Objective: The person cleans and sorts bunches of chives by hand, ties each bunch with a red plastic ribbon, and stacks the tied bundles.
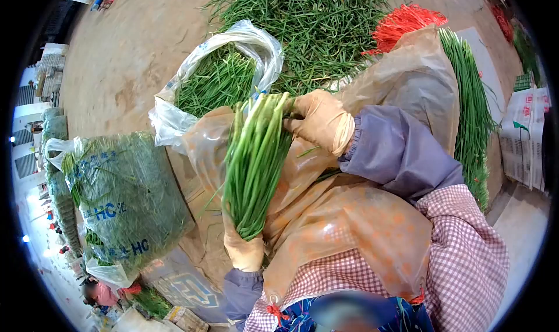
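A bunch of green chives (256, 163) is held upright over my lap, its pale stem ends at the top. My left hand (243, 251), in a tan glove, is closed around the leafy lower end. At the upper right side of the bunch, my right hand (323, 119), gloved too, has its fingers bent against the stems near their pale ends; its fingertips are partly hidden. Beneath the bunch, a translucent orange-spotted apron (361, 215) covers my lap.
Ahead lies a large heap of loose chives (303, 29). A plastic bag (265, 47) stands open with chives inside. To the left is a packed bag of greens (128, 198). Red ties (407, 25) and bundled chives (469, 111) lie to the right, near white crates (524, 137).
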`<action>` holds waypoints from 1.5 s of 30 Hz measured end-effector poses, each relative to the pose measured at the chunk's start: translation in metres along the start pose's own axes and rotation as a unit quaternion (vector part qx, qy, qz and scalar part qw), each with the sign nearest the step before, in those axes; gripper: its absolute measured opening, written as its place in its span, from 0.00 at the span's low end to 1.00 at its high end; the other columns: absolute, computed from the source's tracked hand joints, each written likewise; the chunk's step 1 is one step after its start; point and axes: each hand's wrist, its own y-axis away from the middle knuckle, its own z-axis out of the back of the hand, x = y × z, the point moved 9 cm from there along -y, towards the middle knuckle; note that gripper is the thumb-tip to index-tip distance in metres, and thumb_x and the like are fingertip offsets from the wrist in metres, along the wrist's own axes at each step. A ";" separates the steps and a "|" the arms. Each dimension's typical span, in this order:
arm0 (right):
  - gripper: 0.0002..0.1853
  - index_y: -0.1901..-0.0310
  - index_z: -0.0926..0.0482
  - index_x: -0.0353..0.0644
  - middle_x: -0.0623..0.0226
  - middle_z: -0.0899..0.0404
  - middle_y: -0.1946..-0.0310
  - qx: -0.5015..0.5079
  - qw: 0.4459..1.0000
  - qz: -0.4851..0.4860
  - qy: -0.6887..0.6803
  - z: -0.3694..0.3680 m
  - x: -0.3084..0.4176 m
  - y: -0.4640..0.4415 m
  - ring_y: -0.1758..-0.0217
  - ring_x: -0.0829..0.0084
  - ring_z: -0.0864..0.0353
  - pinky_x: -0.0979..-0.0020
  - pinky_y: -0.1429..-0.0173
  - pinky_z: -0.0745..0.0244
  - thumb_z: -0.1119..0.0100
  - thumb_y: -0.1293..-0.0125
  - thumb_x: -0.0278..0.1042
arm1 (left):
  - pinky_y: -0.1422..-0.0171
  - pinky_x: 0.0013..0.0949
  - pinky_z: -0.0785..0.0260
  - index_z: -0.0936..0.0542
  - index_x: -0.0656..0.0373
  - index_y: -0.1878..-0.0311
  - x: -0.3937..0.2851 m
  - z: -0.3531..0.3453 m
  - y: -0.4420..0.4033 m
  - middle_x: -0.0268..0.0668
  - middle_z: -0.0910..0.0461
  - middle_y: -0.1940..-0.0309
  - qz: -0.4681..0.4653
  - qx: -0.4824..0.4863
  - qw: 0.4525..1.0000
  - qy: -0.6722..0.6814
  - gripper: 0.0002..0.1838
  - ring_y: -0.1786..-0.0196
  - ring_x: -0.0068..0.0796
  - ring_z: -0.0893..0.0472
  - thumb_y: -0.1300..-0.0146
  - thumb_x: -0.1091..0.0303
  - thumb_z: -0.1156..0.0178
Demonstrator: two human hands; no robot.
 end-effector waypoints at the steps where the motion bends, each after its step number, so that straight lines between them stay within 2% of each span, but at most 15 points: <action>1: 0.14 0.51 0.16 0.47 0.54 0.16 0.67 -0.048 0.998 0.044 0.008 0.008 0.002 -0.002 0.62 0.63 0.15 0.65 0.55 0.22 0.39 0.38 0.35 | 0.38 0.37 0.29 0.43 0.58 0.25 -0.009 0.001 0.001 0.53 0.26 0.37 -0.032 -0.020 0.999 -0.023 0.42 0.39 0.42 0.21 0.42 0.81 0.38; 3: 0.12 0.51 0.17 0.41 0.57 0.15 0.68 -0.142 0.981 0.132 0.025 0.025 -0.011 -0.008 0.65 0.68 0.15 0.69 0.57 0.22 0.39 0.36 0.30 | 0.41 0.41 0.26 0.44 0.56 0.24 -0.006 -0.001 0.005 0.54 0.24 0.41 -0.058 -0.028 0.998 -0.020 0.43 0.43 0.49 0.20 0.44 0.81 0.38; 7: 0.15 0.48 0.19 0.37 0.63 0.14 0.62 -0.275 0.961 -0.040 0.002 0.113 -0.096 -0.038 0.59 0.73 0.16 0.70 0.53 0.23 0.38 0.33 0.34 | 0.53 0.44 0.24 0.41 0.54 0.25 -0.025 0.006 0.010 0.50 0.20 0.51 -0.086 -0.026 0.987 -0.135 0.46 0.54 0.53 0.18 0.50 0.83 0.39; 12: 0.24 0.38 0.25 0.42 0.60 0.19 0.47 -0.295 0.930 0.180 0.123 0.128 -0.029 -0.030 0.46 0.66 0.20 0.66 0.41 0.23 0.34 0.35 0.37 | 0.54 0.45 0.25 0.36 0.54 0.27 -0.033 0.007 0.004 0.49 0.21 0.50 -0.114 -0.022 0.973 -0.202 0.46 0.53 0.52 0.18 0.57 0.84 0.42; 14: 0.24 0.39 0.25 0.40 0.61 0.19 0.48 -0.081 0.975 0.197 -0.060 0.072 0.026 -0.020 0.42 0.62 0.22 0.61 0.36 0.27 0.34 0.35 0.37 | 0.54 0.45 0.25 0.35 0.53 0.27 -0.026 0.006 0.004 0.49 0.22 0.50 -0.086 0.019 0.971 -0.222 0.48 0.53 0.51 0.19 0.59 0.83 0.41; 19: 0.16 0.56 0.22 0.43 0.59 0.24 0.56 0.131 0.859 0.460 0.182 -0.065 0.118 0.040 0.44 0.53 0.26 0.53 0.38 0.33 0.36 0.39 0.45 | 0.58 0.45 0.26 0.36 0.52 0.26 -0.035 0.007 0.001 0.47 0.22 0.53 -0.118 0.034 0.955 -0.269 0.50 0.58 0.50 0.19 0.62 0.83 0.40; 23: 0.09 0.68 0.22 0.43 0.63 0.22 0.65 0.124 0.899 0.420 0.015 -0.071 0.117 0.028 0.53 0.57 0.21 0.60 0.49 0.25 0.36 0.39 0.38 | 0.58 0.44 0.26 0.37 0.52 0.26 -0.030 0.012 0.005 0.46 0.22 0.56 -0.123 -0.004 0.967 -0.223 0.52 0.60 0.49 0.19 0.63 0.83 0.39; 27: 0.08 0.61 0.23 0.42 0.74 0.23 0.76 0.248 0.865 0.008 -0.437 -0.023 0.073 0.009 0.77 0.82 0.27 0.77 0.77 0.33 0.42 0.29 0.37 | 0.56 0.39 0.25 0.38 0.55 0.25 -0.022 0.012 0.004 0.46 0.20 0.59 -0.101 -0.012 0.982 -0.159 0.51 0.59 0.49 0.18 0.60 0.83 0.37; 33: 0.11 0.60 0.21 0.45 0.75 0.24 0.78 0.013 0.859 0.166 -0.484 0.137 -0.016 -0.044 0.84 0.87 0.34 0.81 0.83 0.41 0.40 0.30 0.44 | 0.45 0.32 0.25 0.41 0.60 0.25 0.000 0.008 -0.006 0.46 0.18 0.48 0.001 0.122 0.988 0.099 0.44 0.47 0.34 0.18 0.47 0.82 0.34; 35: 0.22 0.54 0.23 0.45 0.71 0.19 0.67 -0.061 0.906 0.064 -0.414 0.121 -0.058 -0.059 0.73 0.81 0.27 0.74 0.72 0.28 0.41 0.32 0.57 | 0.59 0.32 0.23 0.34 0.64 0.33 -0.014 0.005 -0.006 0.39 0.17 0.57 0.104 0.177 0.972 0.115 0.33 0.63 0.30 0.18 0.43 0.86 0.39; 37: 0.40 0.32 0.39 0.40 0.50 0.28 0.43 0.101 0.899 -0.034 -0.425 0.046 -0.046 -0.039 0.52 0.58 0.21 0.63 0.60 0.21 0.41 0.35 0.62 | 0.61 0.30 0.24 0.29 0.66 0.39 0.022 -0.006 0.010 0.39 0.17 0.60 0.193 0.278 0.923 0.183 0.27 0.66 0.29 0.19 0.43 0.85 0.38; 39: 0.39 0.31 0.34 0.41 0.54 0.30 0.36 0.195 0.871 0.015 -0.451 -0.029 -0.053 -0.035 0.37 0.62 0.27 0.60 0.46 0.22 0.39 0.35 0.60 | 0.69 0.27 0.30 0.24 0.66 0.50 -0.006 -0.013 0.012 0.38 0.19 0.69 0.203 0.343 0.896 0.196 0.19 0.74 0.25 0.23 0.46 0.83 0.35; 41: 0.20 0.45 0.20 0.41 0.66 0.16 0.52 0.257 0.764 -0.042 -0.590 -0.059 -0.039 -0.023 0.47 0.74 0.19 0.74 0.43 0.24 0.36 0.33 0.43 | 0.72 0.26 0.33 0.23 0.66 0.51 -0.001 -0.024 0.030 0.37 0.21 0.73 0.359 0.336 0.800 0.343 0.19 0.76 0.23 0.25 0.48 0.83 0.34; 43: 0.15 0.52 0.17 0.41 0.72 0.16 0.68 0.155 0.835 -0.038 -0.527 -0.028 -0.028 -0.029 0.69 0.80 0.19 0.77 0.63 0.23 0.35 0.34 0.43 | 0.75 0.27 0.37 0.24 0.67 0.48 -0.002 -0.024 0.037 0.39 0.20 0.70 0.415 0.303 0.766 0.387 0.25 0.77 0.24 0.27 0.54 0.83 0.35; 45: 0.09 0.62 0.18 0.45 0.82 0.38 0.87 0.115 0.829 -0.051 -0.545 0.016 -0.022 -0.031 0.90 0.84 0.47 0.75 0.85 0.55 0.35 0.35 0.41 | 0.75 0.28 0.36 0.23 0.68 0.49 0.005 -0.026 0.044 0.39 0.20 0.68 0.439 0.293 0.727 0.440 0.25 0.74 0.25 0.24 0.56 0.82 0.37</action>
